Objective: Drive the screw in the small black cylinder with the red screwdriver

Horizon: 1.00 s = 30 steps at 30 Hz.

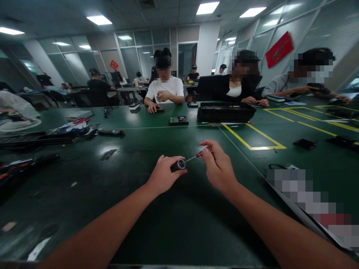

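Between thumb and fingers, my left hand (164, 175) grips a short dark cylinder (176, 164) whose round, light-rimmed end faces right. My right hand (218, 164) is closed around the reddish handle of a screwdriver (191, 158). Its thin metal shaft slants down to the left, and the tip reaches the open-looking end of the cylinder. Whether the tip touches anything inside is too small to tell. Both hands are just above the green tabletop (174, 224).
A green circuit board (178, 120) and a long black box (226, 112) lie ahead. Tools (75, 127) and a dark power tool (25, 166) are on the left. At right is a pixelated flat item (303, 201). Several people sit opposite, one in a white shirt (165, 89).
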Each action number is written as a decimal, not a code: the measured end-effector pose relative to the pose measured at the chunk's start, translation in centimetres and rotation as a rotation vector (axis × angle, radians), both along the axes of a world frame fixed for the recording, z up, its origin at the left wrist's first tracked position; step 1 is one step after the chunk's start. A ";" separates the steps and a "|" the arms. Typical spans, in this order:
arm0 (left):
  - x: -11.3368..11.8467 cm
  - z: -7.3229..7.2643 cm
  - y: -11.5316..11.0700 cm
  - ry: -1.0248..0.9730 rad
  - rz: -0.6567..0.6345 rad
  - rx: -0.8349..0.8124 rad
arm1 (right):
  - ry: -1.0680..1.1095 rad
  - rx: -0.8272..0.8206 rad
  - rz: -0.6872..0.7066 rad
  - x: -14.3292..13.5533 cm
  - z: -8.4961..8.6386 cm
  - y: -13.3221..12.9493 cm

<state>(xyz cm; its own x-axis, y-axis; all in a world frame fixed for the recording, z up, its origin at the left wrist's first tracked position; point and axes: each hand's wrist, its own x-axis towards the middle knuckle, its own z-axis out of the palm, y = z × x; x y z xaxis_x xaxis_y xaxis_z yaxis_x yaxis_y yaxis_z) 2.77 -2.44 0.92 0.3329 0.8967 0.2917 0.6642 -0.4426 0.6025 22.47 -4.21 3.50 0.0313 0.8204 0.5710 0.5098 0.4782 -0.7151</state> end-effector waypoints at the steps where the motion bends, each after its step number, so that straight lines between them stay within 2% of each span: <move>1: 0.0 -0.1 0.0 -0.009 -0.012 0.000 | -0.014 -0.013 -0.005 0.0 0.1 0.0; 7: -0.1 -0.3 0.2 -0.029 -0.023 -0.005 | 0.001 0.021 -0.004 -0.1 -0.1 -0.2; 11: -0.1 0.1 -0.1 -0.016 -0.014 -0.008 | 0.201 -0.048 0.060 -0.3 -0.6 0.3; 14: -0.2 0.2 -0.1 0.012 -0.056 0.052 | 0.394 -0.143 0.092 -0.1 -0.9 1.2; 17: -0.4 0.0 0.2 0.044 -0.064 0.098 | 0.569 -0.196 0.034 0.3 -1.2 2.0; 21: -0.6 -0.2 0.6 0.059 -0.028 0.038 | 0.473 -0.152 -0.032 0.2 -1.2 1.8; 26: -0.5 -0.2 0.5 0.075 -0.016 0.033 | 0.385 -0.071 0.005 -0.5 -0.4 0.5; 30: -0.5 -0.2 0.6 0.078 -0.015 0.035 | 0.288 -0.028 0.000 -0.6 -0.5 0.3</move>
